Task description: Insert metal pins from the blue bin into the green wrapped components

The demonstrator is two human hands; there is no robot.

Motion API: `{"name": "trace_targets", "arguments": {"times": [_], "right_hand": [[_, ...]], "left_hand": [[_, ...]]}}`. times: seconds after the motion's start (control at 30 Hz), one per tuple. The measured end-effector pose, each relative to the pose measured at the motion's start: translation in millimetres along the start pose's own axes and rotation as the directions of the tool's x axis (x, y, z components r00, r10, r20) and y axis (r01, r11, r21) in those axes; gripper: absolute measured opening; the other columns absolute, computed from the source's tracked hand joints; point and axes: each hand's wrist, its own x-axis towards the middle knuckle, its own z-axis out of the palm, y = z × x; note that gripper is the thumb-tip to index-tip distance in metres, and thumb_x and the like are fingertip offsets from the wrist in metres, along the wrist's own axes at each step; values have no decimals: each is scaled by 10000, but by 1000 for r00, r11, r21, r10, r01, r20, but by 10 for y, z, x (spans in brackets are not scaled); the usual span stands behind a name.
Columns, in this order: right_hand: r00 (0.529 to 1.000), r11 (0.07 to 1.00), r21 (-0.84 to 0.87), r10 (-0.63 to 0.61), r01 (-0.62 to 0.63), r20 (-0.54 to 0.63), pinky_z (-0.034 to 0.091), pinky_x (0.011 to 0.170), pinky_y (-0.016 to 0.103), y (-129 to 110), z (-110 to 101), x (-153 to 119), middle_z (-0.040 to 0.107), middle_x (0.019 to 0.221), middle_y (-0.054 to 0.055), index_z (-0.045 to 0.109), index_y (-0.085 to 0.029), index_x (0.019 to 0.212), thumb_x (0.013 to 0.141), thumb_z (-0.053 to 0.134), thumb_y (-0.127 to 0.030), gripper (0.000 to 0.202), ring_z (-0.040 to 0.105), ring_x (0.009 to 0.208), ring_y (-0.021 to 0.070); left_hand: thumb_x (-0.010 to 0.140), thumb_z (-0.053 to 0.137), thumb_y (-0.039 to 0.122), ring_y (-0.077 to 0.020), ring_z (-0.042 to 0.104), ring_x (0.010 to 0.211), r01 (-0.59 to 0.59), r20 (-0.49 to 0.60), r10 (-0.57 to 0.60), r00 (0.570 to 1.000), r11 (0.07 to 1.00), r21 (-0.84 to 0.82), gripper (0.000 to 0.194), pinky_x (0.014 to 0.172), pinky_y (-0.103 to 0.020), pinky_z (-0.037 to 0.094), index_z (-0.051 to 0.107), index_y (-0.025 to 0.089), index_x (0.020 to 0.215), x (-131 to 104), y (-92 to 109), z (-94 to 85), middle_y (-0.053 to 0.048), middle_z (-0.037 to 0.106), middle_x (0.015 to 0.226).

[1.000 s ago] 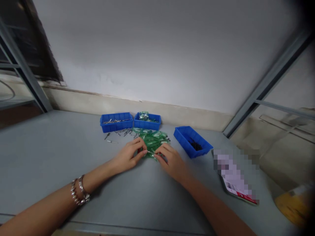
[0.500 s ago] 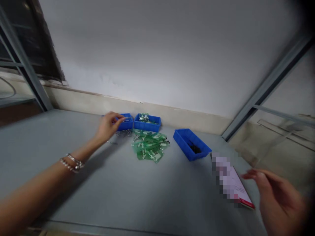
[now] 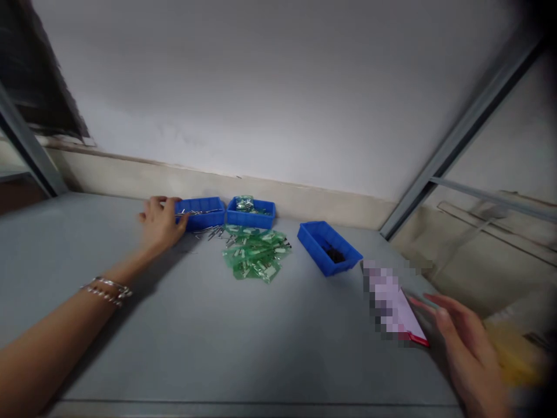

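My left hand [image 3: 160, 223] rests on the grey table [image 3: 195, 337] beside the left end of a blue bin [image 3: 201, 213] holding metal pins, fingers apart, touching or nearly touching its wall. Loose pins [image 3: 213, 233] lie in front of that bin. A heap of green plastic packets [image 3: 253, 253] sits mid-table, apart from both hands. My right hand [image 3: 467, 348] hovers at the lower right, fingers spread, fingertips by the edge of a flat pixelated device with a red rim [image 3: 394, 305].
A second blue bin [image 3: 251, 212] with green packets stands by the wall. A third blue bin [image 3: 328, 247] with small dark parts sits angled at right. Something yellow [image 3: 516, 354] lies blurred at far right. Metal frame posts [image 3: 461, 128] flank the table.
Both hands left the green packet heap. My left hand went to the pin bin and slid to its left end; my right hand swung to the device at the right.
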Motion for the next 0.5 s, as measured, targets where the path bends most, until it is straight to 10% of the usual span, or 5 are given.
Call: {"name": "trace_targets", "arguments": {"times": [0.27, 0.5], "right_hand": [[994, 982, 155, 100, -104, 34, 461, 885, 520, 90, -23, -12, 658, 962, 62, 577, -260, 945, 665, 649, -626, 466, 662, 685, 245], [998, 984, 169, 52, -57, 35, 471, 865, 494, 171, -25, -5, 654, 953, 55, 575, -260, 970, 701, 630, -609, 444, 662, 704, 241]], "left_hand": [[855, 462, 396, -268, 550, 984, -380, 371, 480, 795, 871, -312, 338, 888, -417, 440, 632, 179, 1050, -221, 225, 302, -126, 588, 1088], [864, 421, 349, -266, 560, 936, -362, 346, 466, 814, 874, -325, 297, 838, -427, 470, 633, 162, 957, -229, 264, 322, -129, 610, 992]]}}
